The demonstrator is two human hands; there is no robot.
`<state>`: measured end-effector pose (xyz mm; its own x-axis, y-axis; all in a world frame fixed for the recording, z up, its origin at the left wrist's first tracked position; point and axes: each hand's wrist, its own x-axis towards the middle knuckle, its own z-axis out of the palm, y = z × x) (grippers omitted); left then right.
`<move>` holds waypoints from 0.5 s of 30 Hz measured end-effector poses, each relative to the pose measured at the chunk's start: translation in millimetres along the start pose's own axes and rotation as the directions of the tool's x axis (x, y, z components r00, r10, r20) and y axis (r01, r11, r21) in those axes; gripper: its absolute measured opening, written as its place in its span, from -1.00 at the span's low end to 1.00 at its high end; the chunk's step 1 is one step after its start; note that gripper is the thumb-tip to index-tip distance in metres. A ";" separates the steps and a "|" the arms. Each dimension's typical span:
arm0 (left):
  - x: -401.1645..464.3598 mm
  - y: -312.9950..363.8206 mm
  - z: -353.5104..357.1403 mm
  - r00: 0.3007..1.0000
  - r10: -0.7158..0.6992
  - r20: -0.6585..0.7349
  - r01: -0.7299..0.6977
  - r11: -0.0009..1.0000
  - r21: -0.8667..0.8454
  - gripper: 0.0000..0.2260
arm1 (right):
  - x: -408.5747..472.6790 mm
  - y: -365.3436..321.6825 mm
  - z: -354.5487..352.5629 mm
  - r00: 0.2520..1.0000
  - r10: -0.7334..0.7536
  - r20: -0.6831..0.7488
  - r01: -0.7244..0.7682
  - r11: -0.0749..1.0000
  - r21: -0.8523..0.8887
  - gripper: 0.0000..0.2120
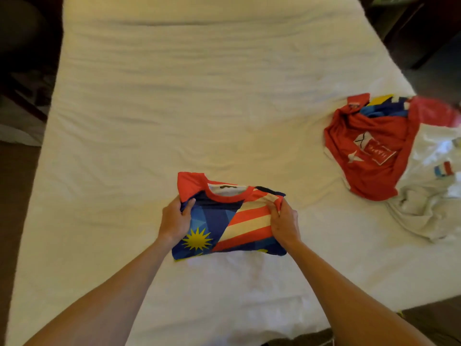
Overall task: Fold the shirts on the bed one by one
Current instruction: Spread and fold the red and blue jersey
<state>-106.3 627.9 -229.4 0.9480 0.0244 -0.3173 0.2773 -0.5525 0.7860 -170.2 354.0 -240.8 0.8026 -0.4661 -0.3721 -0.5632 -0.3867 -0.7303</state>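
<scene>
Shirts on the bed (pixel 174 108), counted: one folded under the hands, and a loose heap at right holding at least three more — red, white, and a blue-and-yellow one mostly hidden.

Left to right. Left hand (pixel 174 221) grips the left edge of the folded shirt (pixel 224 221), thumb curled over the top onto the blue panel, the other fingers tucked under the fabric and out of sight. Folded shirt lies on the near-centre of the white sheet: a compact rectangle, collar pointing away from the person toward the far end of the bed, long axis running left to right. Red collar band and a red sleeve corner show at the far edge; blue panel with a yellow sunburst at near left, red-and-white stripes at right. Right hand (pixel 283 221) holds the shirt's right edge near the far corner, fingers curled and pinching a bunched bit of striped cloth.

Well apart, at the bed's right edge: red shirt (pixel 374 151), crumpled, with a white printed logo facing up. Blue-and-yellow shirt (pixel 381 106) pokes out beyond it on the far side. White shirt (pixel 429 196) lies rumpled just beside and partly under the red one, small striped print on it.
</scene>
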 end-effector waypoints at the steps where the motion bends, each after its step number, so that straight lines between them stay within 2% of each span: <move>1: 5.1 25.1 -16.7 0.999 0.033 0.000 -0.033 0.999 -0.004 -0.85 | 2.4 -27.9 -13.9 0.999 -0.040 -0.018 0.040 0.999 0.008 -0.82; 4: 20.2 119.1 -79.4 0.988 0.149 -0.024 -0.150 0.989 -0.014 -0.89 | 6.5 -129.0 -64.0 0.984 -0.160 -0.083 0.163 0.986 0.027 -0.78; 7: 22.5 222.8 -153.5 0.948 0.302 -0.099 -0.303 0.953 0.005 -0.91 | -0.5 -238.3 -121.4 0.949 -0.282 -0.142 0.289 0.957 0.033 -0.73; 10: 4.8 315.0 -229.9 0.893 0.417 -0.170 -0.415 0.908 0.047 -0.88 | -25.6 -343.0 -179.6 0.882 -0.423 -0.206 0.438 0.899 0.027 -0.75; 15: -45.1 430.9 -337.6 0.792 0.536 -0.293 -0.514 0.844 0.156 -0.83 | -84.1 -480.0 -259.6 0.757 -0.592 -0.278 0.613 0.790 -0.012 -0.80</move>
<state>23.1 670.0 302.8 0.9449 -0.0327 0.3258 -0.2774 -0.6089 0.7432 -18.4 372.3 289.7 0.8858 -0.3454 0.3098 0.0447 -0.6010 -0.7980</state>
